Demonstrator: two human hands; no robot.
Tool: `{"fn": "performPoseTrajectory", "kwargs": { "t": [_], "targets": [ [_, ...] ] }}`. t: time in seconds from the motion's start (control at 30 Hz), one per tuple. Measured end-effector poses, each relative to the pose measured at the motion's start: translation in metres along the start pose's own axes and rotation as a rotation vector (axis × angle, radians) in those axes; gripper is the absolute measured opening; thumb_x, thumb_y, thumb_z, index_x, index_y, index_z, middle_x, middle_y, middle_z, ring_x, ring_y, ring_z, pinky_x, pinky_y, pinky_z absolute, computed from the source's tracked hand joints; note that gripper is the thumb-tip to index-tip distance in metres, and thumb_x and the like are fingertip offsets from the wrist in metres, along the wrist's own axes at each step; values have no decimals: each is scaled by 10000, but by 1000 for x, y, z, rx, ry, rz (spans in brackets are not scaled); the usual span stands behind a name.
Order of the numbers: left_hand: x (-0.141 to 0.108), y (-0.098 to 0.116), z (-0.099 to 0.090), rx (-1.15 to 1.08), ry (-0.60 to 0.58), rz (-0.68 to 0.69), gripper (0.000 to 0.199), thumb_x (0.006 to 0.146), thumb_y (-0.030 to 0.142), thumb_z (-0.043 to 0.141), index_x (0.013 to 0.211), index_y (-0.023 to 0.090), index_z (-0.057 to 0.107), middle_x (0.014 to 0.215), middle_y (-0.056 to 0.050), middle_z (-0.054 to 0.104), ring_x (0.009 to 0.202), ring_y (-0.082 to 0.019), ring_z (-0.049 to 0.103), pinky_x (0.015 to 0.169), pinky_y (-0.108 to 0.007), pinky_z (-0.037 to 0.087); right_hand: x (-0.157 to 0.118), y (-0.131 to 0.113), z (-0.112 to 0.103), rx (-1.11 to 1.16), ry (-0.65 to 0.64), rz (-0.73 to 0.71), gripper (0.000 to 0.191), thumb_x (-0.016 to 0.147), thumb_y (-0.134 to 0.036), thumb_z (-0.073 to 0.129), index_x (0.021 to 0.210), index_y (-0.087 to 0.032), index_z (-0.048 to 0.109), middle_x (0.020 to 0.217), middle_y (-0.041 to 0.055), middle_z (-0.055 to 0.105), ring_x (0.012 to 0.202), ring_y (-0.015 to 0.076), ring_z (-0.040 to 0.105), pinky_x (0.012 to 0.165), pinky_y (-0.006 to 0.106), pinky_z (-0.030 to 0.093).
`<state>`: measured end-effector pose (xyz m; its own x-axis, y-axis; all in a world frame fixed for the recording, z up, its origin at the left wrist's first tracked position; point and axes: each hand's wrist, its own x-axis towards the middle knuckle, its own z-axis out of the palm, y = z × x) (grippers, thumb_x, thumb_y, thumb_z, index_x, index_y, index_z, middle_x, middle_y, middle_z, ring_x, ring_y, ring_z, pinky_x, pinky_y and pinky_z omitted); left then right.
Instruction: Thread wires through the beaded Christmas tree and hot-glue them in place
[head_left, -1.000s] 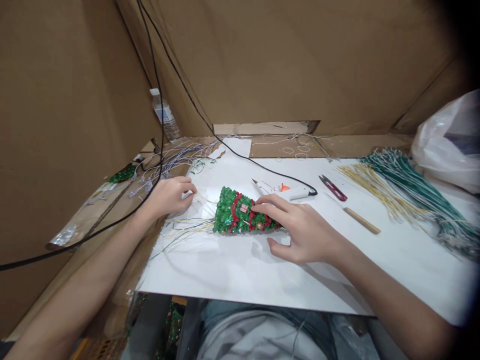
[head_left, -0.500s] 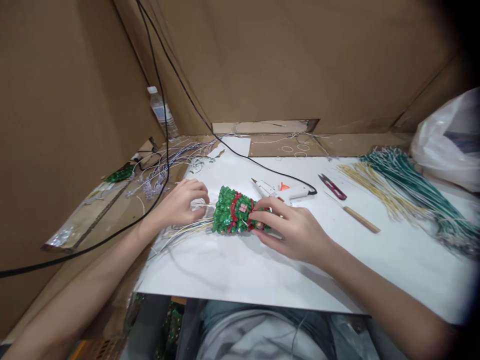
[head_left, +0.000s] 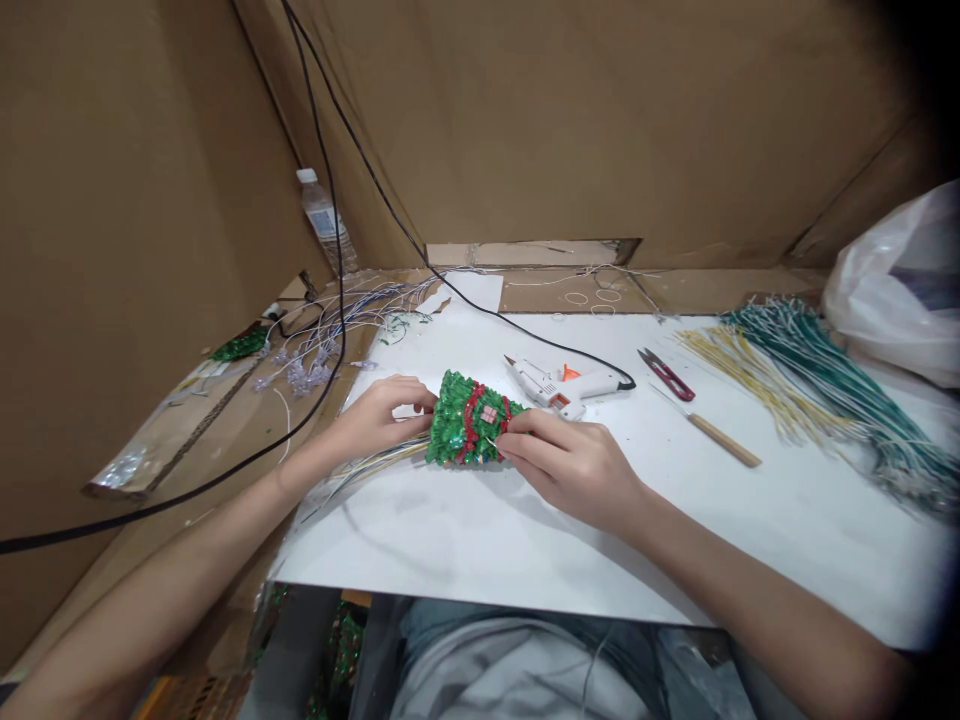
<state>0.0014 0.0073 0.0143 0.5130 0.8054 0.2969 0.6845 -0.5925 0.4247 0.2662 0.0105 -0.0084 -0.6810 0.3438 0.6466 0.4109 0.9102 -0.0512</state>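
A green sequined Christmas tree ornament point(head_left: 469, 420) lies on a smooth white board point(head_left: 480, 565), its scaly, glittering surface crossed by a red beaded garland and a small pink gift-shaped piece. The person's left hand point(head_left: 379, 418) grips its wide end, fingers curled and pressed against the sequins. The right hand point(head_left: 570, 465) closes on its narrower end from the other side, fingertips pressed together onto the red beads, so the tree sits between both hands.

Thin yellow and white wires point(head_left: 382, 460) fan out from the tree's wide end, passing under the left hand. Beyond the tree lies a white plastic hot glue gun point(head_left: 559, 385) with a black cord point(head_left: 480, 310). Further right of the tree are red-handled thread snips point(head_left: 666, 375), a slender wooden-handled tool point(head_left: 724, 440), and a long, loose bundle of green-and-white wires point(head_left: 832, 395). A crumpled, glossy plastic bag point(head_left: 900, 290) sits past that bundle, against corrugated cardboard walls point(head_left: 600, 120).
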Motion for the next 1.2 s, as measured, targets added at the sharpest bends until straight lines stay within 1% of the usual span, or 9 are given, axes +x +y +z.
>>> {"fn": "performPoseTrajectory", "kwargs": {
  "t": [0.13,0.27,0.4,0.5,0.7,0.9,0.97,1.07,1.2],
  "targets": [
    [0,1,2,-33,1,27,197,860,189,505,684,156,585,638,-15,577,648,-139,516,682,-265,403,-1,2,1,-47,24,-76,245,865,-78,473,975,-187,664,884,16,700,673,97,632,541,215,443],
    [-1,0,2,-39,4,49,228,868,185,500,649,159,556,619,-6,560,632,-132,503,682,-264,398,-2,4,0,-119,69,-173,213,875,-85,496,993,-158,657,878,33,710,670,109,640,513,237,447],
    [0,1,3,-46,9,44,217,870,182,502,665,159,568,612,2,554,621,-125,500,669,-255,400,2,4,-3,-203,156,-303,166,877,-72,506,925,-125,656,797,39,707,621,106,628,481,237,442],
    [0,0,4,-53,15,46,211,868,177,505,671,154,578,611,0,557,623,-126,505,664,-254,402,7,0,-3,-247,210,-352,139,874,-63,516,864,-97,650,730,39,692,583,99,611,463,236,435],
    [-2,-3,8,-38,11,43,192,869,197,507,731,146,630,649,-21,601,652,-143,536,694,-275,418,10,-4,-3,-298,214,-375,161,867,-57,523,787,-109,653,709,34,687,560,91,590,446,239,419],
    [-2,-2,9,-43,10,48,207,872,223,497,770,144,659,689,-44,648,674,-156,573,699,-277,436,8,-3,-1,-298,212,-390,170,865,-55,519,786,-108,660,739,37,699,554,89,585,428,248,396],
    [-2,-1,9,-44,8,43,203,869,212,497,769,140,658,694,-47,650,677,-155,573,702,-276,435,7,-2,1,-277,209,-368,157,865,-61,521,816,-108,662,745,32,702,560,88,588,438,250,400],
    [-2,-2,9,-39,7,28,192,864,199,498,760,143,650,694,-41,645,679,-152,567,702,-273,429,4,0,4,-224,193,-324,119,842,-82,569,919,-105,656,761,18,705,557,83,581,453,254,402],
    [-3,-3,9,-21,19,10,184,854,181,502,713,151,617,662,-16,609,653,-136,541,684,-258,417,2,2,3,-149,206,-218,192,801,-146,647,993,-138,637,767,-1,706,548,81,571,471,251,404]
  ]
}}
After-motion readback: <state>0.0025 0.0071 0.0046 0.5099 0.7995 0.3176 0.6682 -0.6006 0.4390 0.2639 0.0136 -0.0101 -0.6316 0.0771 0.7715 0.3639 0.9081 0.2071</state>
